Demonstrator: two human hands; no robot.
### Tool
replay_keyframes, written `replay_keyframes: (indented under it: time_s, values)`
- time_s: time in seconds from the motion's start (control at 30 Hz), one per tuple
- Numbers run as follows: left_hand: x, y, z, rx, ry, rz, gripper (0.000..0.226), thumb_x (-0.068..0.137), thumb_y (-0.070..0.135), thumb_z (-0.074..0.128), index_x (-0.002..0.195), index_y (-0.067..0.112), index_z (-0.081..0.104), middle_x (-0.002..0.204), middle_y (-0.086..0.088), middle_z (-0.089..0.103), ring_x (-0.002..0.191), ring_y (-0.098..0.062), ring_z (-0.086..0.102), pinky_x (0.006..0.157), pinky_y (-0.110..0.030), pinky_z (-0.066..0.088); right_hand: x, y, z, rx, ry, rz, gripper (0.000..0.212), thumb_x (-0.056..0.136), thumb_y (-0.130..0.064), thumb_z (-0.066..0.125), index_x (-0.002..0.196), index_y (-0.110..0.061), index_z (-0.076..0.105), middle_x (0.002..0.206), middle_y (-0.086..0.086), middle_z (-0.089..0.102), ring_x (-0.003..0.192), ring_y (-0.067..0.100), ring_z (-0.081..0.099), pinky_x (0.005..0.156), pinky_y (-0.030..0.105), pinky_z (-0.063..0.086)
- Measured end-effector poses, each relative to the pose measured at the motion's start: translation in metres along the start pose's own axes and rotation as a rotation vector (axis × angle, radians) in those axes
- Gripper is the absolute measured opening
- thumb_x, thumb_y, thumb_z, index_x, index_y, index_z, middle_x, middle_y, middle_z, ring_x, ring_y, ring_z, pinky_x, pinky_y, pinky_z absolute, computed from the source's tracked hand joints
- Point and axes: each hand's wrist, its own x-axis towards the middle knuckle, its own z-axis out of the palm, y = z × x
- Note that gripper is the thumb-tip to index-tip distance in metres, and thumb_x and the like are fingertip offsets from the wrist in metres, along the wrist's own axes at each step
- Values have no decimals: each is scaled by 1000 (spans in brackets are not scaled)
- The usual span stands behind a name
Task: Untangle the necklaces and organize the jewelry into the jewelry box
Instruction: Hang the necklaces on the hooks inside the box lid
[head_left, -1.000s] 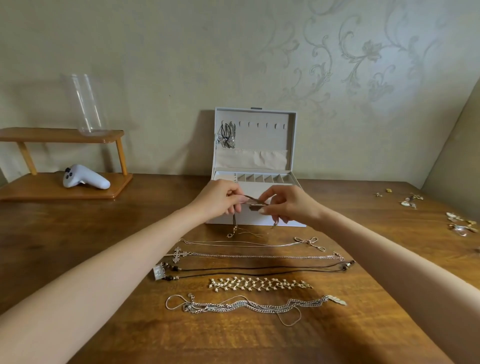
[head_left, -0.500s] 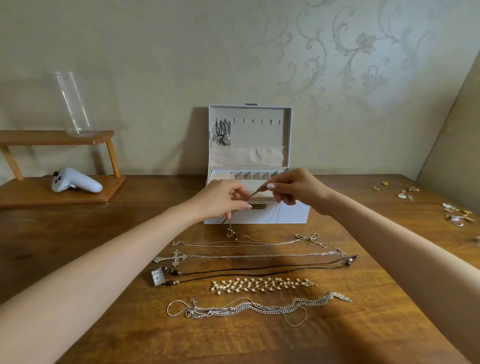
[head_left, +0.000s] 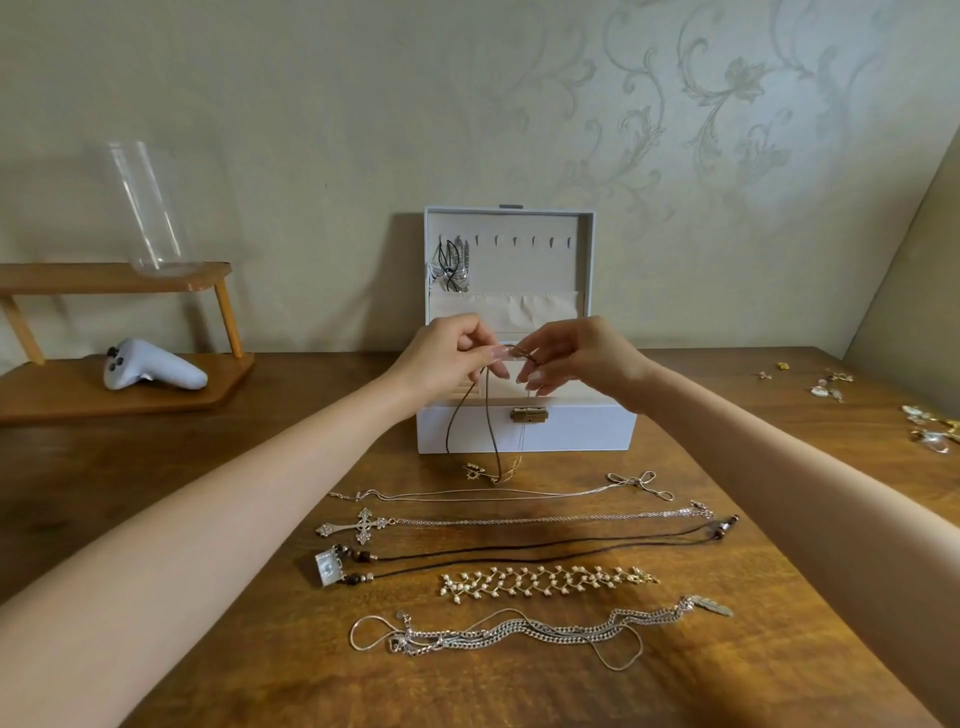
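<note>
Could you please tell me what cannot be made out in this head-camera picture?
- Head view, the pinched part of the cord necklace: covered by fingertips of the left hand and right hand.
- Head view, the jewelry box tray compartments: mostly behind both hands.
- Head view, the small pieces at the right: tiny, some cut by the frame edge.
- Head view, the dark item on the lid hooks: too small to identify.

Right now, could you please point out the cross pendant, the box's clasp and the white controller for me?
cross pendant (head_left: 364, 526): head view, centre of the cross.
clasp (head_left: 529, 414): head view, middle of the brass latch.
white controller (head_left: 156, 368): head view, middle of its body.
</note>
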Motion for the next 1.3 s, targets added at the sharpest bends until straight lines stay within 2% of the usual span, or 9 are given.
replay_keyframes:
  time_s: [0.1, 0.23, 0.33, 0.5, 0.63, 0.83, 1.0, 1.2, 1.3]
  values:
    - [2, -5, 0, -12, 68, 3, 11, 90, 11, 60, 80, 12, 58, 76, 5, 70, 53, 2, 52, 60, -13, 47, 4, 1, 1, -18, 7, 15, 22, 81, 9, 65, 100, -2, 67, 80, 15, 69, 63, 17, 68, 64, 24, 58]
    - [3, -11, 1, 13, 106, -17, 9, 88, 13, 63, 79, 13, 61, 77, 6, 63, 64, -5, 53, 63, -19, 46, 7, 0, -2, -2, -15, 52, 23, 77, -22, 69, 92, -4, 69, 75, 13, 67, 62, 16, 63, 61, 24, 55]
    - [4, -16, 2, 28, 108, -35, 9, 86, 16, 65, 83, 8, 64, 82, -1, 63, 67, -9, 50, 68, -24, 43, 10, 1, -6, -38, 4, 50, 16, 81, -16, 69, 89, -2, 71, 68, 8, 65, 58, 14, 57, 54, 20, 48]
    - [4, -14, 3, 10, 131, -53, 5, 90, 11, 60, 87, 6, 61, 84, -2, 67, 60, -6, 50, 61, -17, 44, 14, -5, -6, -70, 36, 79, 20, 82, -26, 69, 78, -7, 72, 57, 3, 49, 52, 11, 39, 52, 21, 32]
    - [8, -12, -2, -20, 168, -48, 12, 92, 9, 56, 81, 15, 57, 79, 4, 66, 56, 2, 52, 52, -7, 39, 15, -16, -10, -42, -30, 131, 29, 76, -39, 69, 73, -10, 68, 55, 0, 46, 52, 11, 39, 56, 23, 34]
    - [12, -11, -18, -25, 100, -104, 7, 93, 13, 54, 90, 12, 60, 87, 0, 70, 87, -9, 61, 79, -19, 46, 23, -23, -23, 88, 52, 82, 23, 82, -34, 65, 73, -14, 64, 70, -3, 64, 59, 8, 43, 57, 23, 32]
    - [21, 6, -13, -175, -82, -109, 9, 90, 11, 59, 98, 9, 55, 70, 0, 65, 69, -9, 61, 76, -25, 50, 36, -33, -17, 69, 93, 46, 17, 88, -28, 64, 82, -13, 69, 56, -1, 55, 50, 8, 41, 49, 18, 30]
    - [41, 29, -13, -360, 18, -103, 14, 96, 6, 45, 105, 10, 55, 47, 7, 55, 48, -7, 56, 52, -22, 49, 43, -45, -20, 136, 182, -14, 15, 86, -23, 66, 75, -13, 68, 70, -2, 64, 58, 8, 45, 53, 18, 34]
    - [48, 36, -20, -377, 80, -87, 14, 96, 12, 48, 90, 15, 61, 52, 5, 54, 44, -6, 48, 43, -17, 38, 44, -51, -30, 177, 239, -41, 13, 85, -21, 67, 78, -11, 70, 72, -1, 66, 60, 9, 46, 55, 19, 35]
